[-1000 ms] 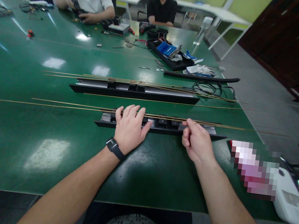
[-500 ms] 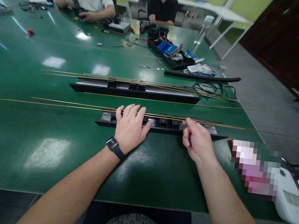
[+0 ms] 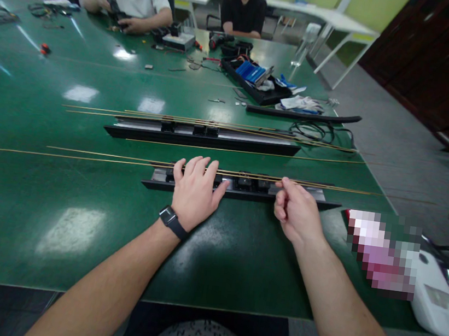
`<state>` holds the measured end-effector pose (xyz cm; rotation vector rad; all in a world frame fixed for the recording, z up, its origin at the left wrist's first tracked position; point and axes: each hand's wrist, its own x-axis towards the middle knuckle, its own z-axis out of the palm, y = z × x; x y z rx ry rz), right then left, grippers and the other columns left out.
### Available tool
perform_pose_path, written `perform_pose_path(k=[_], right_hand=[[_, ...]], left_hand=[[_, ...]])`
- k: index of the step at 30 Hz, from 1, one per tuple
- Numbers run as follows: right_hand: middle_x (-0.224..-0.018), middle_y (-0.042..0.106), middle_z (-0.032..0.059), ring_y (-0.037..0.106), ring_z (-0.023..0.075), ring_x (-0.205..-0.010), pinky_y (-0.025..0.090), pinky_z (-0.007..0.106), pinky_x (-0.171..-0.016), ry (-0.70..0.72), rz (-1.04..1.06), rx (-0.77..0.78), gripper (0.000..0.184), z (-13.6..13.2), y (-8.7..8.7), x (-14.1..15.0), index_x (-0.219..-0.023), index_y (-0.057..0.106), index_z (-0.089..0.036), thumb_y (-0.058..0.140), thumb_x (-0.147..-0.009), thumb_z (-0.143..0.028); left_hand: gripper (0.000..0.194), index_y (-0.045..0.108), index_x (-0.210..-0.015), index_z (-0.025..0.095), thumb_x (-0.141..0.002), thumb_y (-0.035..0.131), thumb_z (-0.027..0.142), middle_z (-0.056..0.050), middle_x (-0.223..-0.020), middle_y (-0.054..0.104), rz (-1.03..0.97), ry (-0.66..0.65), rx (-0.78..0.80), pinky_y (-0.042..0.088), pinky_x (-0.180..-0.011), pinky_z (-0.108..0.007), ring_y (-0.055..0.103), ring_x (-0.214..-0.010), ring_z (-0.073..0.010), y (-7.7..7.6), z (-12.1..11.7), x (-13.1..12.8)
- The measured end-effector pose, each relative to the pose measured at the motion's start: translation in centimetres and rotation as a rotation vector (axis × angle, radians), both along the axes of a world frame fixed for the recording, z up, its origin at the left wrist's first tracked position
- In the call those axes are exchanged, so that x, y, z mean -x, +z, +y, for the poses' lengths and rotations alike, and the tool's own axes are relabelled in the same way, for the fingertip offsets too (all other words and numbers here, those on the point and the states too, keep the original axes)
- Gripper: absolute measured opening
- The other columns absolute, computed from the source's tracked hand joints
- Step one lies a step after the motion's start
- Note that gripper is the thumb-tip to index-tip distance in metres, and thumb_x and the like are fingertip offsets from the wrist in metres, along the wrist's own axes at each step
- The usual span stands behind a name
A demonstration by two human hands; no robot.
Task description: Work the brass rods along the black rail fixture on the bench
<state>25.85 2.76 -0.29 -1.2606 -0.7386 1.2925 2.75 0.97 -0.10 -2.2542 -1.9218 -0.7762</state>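
Note:
My left hand (image 3: 194, 200), wearing a black watch, lies with its fingers spread across a long black and silver rail (image 3: 249, 196) on the table in front of me. Black blocks (image 3: 244, 180) sit in the rail between my hands. At the rail's right part, my right hand (image 3: 297, 210) is closed, thumb and forefinger pinching a thin golden rod (image 3: 85, 158). This rod runs lengthwise over the rail and sticks out far to the left. A second thin rod (image 3: 98, 153) lies just behind it. Under my left palm, part of the rail is hidden.
Beyond lies another black rail (image 3: 203, 142) with several thin rods. Farther back are a black strip (image 3: 306, 115), coiled cable (image 3: 316, 130) and a black tray (image 3: 255, 89) with blue items. Two people sit across the green table (image 3: 91, 266). A white device (image 3: 441, 301) lies at right.
The pinched golden rod has slid very slightly to the left. Both hands stay almost in the same place.

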Motion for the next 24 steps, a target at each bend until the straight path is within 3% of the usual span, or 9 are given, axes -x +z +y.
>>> perform_pose_path(k=[9, 24], right_hand=[[-0.048, 0.054, -0.0053, 0.039, 0.0059, -0.029, 0.021, 0.018, -0.028, 0.052, -0.041, 0.023, 0.040, -0.04, -0.19, -0.18, -0.088, 0.067, -0.016, 0.083, -0.081, -0.051], [-0.048, 0.052, -0.0063, 0.036, 0.0054, -0.029, 0.022, 0.018, -0.028, 0.004, -0.006, 0.007, 0.032, 0.02, -0.22, 0.02, -0.086, 0.066, -0.016, 0.081, -0.083, -0.044]], left_hand=[[0.045, 0.063, -0.135, 0.020, -0.101, 0.052, 0.047, -0.016, -0.142, 0.064, -0.015, -0.001, 0.009, 0.024, -0.121, -0.058, 0.050, -0.139, -0.0350, -0.01, 0.02, 0.01], [0.045, 0.062, -0.135, 0.019, -0.101, 0.053, 0.047, -0.016, -0.142, 0.064, -0.006, -0.003, 0.010, 0.024, -0.121, -0.057, 0.051, -0.138, -0.0341, 0.08, -0.03, 0.00]])
